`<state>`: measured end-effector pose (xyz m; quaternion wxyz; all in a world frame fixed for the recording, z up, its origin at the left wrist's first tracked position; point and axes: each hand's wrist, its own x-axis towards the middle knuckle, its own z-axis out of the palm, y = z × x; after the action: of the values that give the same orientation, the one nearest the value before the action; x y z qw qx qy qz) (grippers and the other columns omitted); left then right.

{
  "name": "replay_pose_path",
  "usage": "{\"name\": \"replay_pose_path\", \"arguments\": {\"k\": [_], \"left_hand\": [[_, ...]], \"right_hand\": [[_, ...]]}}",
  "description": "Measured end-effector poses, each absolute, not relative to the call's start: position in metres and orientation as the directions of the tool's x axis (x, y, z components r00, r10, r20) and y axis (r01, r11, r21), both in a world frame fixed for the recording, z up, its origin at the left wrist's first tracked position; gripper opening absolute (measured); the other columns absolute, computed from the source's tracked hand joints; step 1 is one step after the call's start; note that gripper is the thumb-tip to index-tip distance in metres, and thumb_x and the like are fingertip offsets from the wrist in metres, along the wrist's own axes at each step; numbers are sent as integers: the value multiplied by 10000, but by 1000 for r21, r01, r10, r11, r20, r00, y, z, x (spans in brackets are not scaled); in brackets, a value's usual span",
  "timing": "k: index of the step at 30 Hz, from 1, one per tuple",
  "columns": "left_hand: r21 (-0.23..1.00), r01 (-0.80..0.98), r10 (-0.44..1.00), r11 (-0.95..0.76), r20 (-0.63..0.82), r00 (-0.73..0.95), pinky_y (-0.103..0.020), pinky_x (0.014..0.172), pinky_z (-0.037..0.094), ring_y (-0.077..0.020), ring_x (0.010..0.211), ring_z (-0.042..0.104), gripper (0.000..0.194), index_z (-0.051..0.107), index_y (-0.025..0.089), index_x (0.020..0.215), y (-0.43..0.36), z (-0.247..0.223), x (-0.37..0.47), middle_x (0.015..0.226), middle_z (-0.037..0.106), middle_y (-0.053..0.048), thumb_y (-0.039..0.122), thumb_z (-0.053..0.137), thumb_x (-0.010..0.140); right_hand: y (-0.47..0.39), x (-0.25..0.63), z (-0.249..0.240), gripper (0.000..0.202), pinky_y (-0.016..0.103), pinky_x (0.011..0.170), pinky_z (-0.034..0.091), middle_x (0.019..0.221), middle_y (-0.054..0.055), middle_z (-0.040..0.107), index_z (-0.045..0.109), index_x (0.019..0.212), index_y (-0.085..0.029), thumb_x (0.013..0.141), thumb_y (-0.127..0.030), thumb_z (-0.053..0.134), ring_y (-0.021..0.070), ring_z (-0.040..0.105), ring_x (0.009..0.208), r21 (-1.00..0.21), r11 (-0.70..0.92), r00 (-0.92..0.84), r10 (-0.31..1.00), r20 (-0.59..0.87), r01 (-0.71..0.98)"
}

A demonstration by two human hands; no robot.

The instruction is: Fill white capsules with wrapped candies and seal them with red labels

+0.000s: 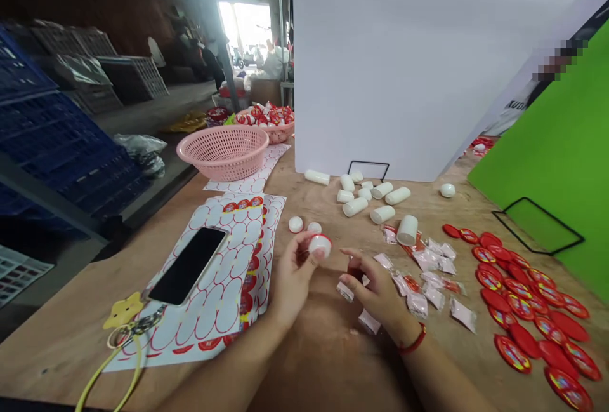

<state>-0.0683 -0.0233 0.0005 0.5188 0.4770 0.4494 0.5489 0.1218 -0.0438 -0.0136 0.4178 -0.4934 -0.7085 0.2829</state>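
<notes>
My left hand (pixel 295 280) pinches a small white round container with a red rim (pixel 320 245) between thumb and fingers, above the wooden table (pixel 323 348). To its right is my right hand (pixel 375 288), its fingers curled but apart, with nothing seen between them. Small clear packets with pale pink contents (pixel 417 305) lie beneath and beside that hand. Just behind the left hand, two white round pieces (pixel 295 225) sit on the wood. Several white cylinders (pixel 355 207) lie farther back, one larger white cylinder (pixel 408 230) standing near the packets.
Many red oval discs (pixel 518 307) spread at the right by a green board (pixel 556 164). A white board (pixel 371 69) stands behind. At left are sticker sheets (pixel 209 317), a phone (pixel 188 266), a yellow strap (pixel 136 367) and a pink basket (pixel 223 148); a filled basket (pixel 280 134) is beyond.
</notes>
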Motion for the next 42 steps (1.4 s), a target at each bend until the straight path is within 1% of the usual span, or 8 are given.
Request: {"name": "replay_pose_path", "arguments": {"k": [4, 10, 16, 25, 31, 36, 39, 42], "left_hand": [[988, 52, 955, -143, 151, -255, -392, 1108, 403, -235, 1259, 556, 373, 585, 239, 1264, -9, -9, -78, 1362, 605, -97, 447, 565, 955], [912, 399, 921, -95, 232, -313, -461, 1098, 401, -274, 1237, 577, 297, 627, 222, 1212, 9, -31, -85, 1300, 659, -118, 273, 459, 972], [883, 466, 961, -54, 173, -216, -427, 986, 471, -270, 1132, 652, 316, 619, 217, 1208, 15, -27, -91, 1227, 699, -119, 310, 394, 1007], [840, 540, 940, -45, 219, -262, -402, 880, 481, -269, 988, 667, 303, 619, 215, 1119, 14, -24, -96, 1053, 713, -105, 289, 346, 1010], [837, 547, 950, 31, 145, -275, -396, 813, 488, -269, 883, 687, 312, 578, 202, 1207, 17, -27, -98, 987, 717, -108, 326, 365, 1014], [849, 528, 942, -17, 190, -276, -390, 984, 463, -261, 1147, 630, 354, 550, 185, 1236, 22, -32, -95, 1202, 673, -137, 365, 325, 1032], [823, 560, 928, -90, 274, -254, -412, 1055, 424, -268, 1199, 589, 306, 575, 191, 1211, 16, -28, -91, 1256, 654, -125, 361, 427, 1003], [715, 638, 907, -288, 417, -58, -449, 1072, 406, -284, 1194, 571, 271, 619, 217, 1174, 3, -22, -83, 1228, 660, -99, 336, 589, 933]], "right_hand": [[-39, 126, -22, 402, 292, 611, 460, 773, 3, 597, 614, 1263, -208, 952, -460, 582, 163, 559, 650, -820, 316, 8, 932, 363, 477], [-33, 132, -32, 398, 300, 612, 444, 802, 12, 602, 603, 1242, -197, 956, -473, 571, 168, 553, 666, -850, 272, 170, 909, 381, 451], [-32, 135, -32, 384, 301, 601, 436, 772, 0, 576, 602, 1230, -202, 963, -473, 551, 169, 547, 650, -859, 283, 192, 900, 391, 426], [-30, 138, -40, 390, 310, 576, 418, 765, 5, 584, 606, 1230, -198, 964, -476, 548, 183, 552, 648, -860, 292, 181, 901, 394, 419], [-28, 144, -35, 374, 314, 626, 422, 779, 12, 594, 627, 1198, -171, 927, -421, 558, 185, 549, 678, -842, 212, 222, 906, 359, 496], [-22, 153, -34, 364, 355, 739, 447, 891, 62, 624, 650, 1160, -155, 867, -352, 562, 221, 572, 807, -815, 139, 314, 876, 367, 563], [-22, 156, -37, 377, 377, 791, 460, 935, 81, 624, 644, 1161, -147, 857, -345, 542, 234, 576, 864, -833, 121, 391, 841, 375, 540], [-24, 161, -36, 367, 399, 849, 470, 973, 88, 639, 644, 1151, -163, 833, -306, 530, 243, 584, 913, -814, 83, 414, 829, 376, 574]]}}
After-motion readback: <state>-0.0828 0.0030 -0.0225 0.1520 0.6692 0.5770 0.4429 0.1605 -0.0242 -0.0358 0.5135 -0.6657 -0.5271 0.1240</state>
